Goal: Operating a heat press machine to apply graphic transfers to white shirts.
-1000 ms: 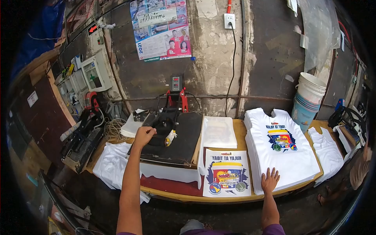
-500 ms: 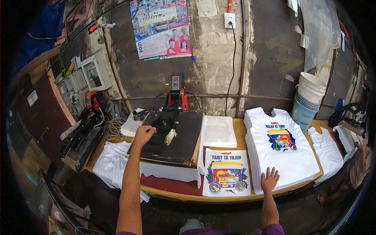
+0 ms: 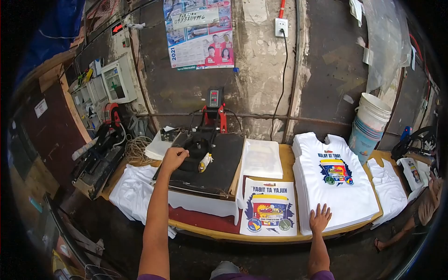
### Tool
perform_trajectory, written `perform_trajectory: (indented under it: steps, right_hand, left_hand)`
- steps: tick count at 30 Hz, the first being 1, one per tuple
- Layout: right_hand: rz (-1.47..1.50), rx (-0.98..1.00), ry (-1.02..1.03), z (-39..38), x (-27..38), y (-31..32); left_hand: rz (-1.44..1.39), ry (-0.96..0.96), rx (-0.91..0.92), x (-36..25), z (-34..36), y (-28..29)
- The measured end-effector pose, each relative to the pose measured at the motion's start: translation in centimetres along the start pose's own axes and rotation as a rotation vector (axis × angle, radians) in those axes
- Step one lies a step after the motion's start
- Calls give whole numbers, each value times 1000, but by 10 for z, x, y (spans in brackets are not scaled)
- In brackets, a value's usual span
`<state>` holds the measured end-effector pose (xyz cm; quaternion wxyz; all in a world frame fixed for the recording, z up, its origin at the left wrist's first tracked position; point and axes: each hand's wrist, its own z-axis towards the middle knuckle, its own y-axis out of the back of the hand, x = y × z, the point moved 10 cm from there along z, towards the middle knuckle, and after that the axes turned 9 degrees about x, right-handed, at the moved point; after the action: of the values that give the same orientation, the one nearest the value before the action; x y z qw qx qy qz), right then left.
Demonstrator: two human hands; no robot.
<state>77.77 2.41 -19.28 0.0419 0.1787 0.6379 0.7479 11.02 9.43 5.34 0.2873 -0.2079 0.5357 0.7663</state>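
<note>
My left hand (image 3: 175, 159) is closed at the left end of the black handle of a heat press (image 3: 210, 183), its fingers curled round it. The handle's other end, wrapped in whitish and yellow material (image 3: 205, 163), sticks out to the right. The press is lowered, with white cloth (image 3: 200, 203) hanging from its front edge. My right hand (image 3: 320, 218) lies flat, fingers spread, on the front left corner of a tall stack of white shirts (image 3: 358, 198). The top shirt carries a colourful bucket print. Between press and stack lies a transfer sheet (image 3: 269, 207) with a mirrored version of that print.
Paler sheets (image 3: 262, 159) lie behind the transfer sheet. White cloth (image 3: 133, 192) is heaped left of the press, near a coil of rope (image 3: 138, 149) and a second press (image 3: 100, 158). Stacked buckets (image 3: 367, 128) and more shirts (image 3: 387, 189) stand right. Another person's leg (image 3: 403, 228) shows far right.
The view has shifted slightly. Both my hands keep their places, left at the handle and right on the shirts. More of the other person's leg shows at the far right.
</note>
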Motion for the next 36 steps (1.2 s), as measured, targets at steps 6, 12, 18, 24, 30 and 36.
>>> perform_trajectory:
  steps: [6,12,18,24,30,36]
  right_hand:
    - [6,-11,15,0,-1,-1]
    - [9,-23,24,1,-2,-2]
    - [-1,-3,9,0,0,-1]
    - [4,-21,17,1,0,-2]
    - [-4,-39,26,0,-1,-1]
    - [-1,-32,18,1,-1,0]
  left_hand:
    - [13,-23,-22,-7,-3,4]
    - [19,-1,-21,-5,-3,3]
    - [-11,0,-27,-4,-3,3]
    - [-34,-6,-32,1,-1,2]
    - [-21,-19,-30,-4,-3,2]
    - [-7,-11,-16,-4,-3,2]
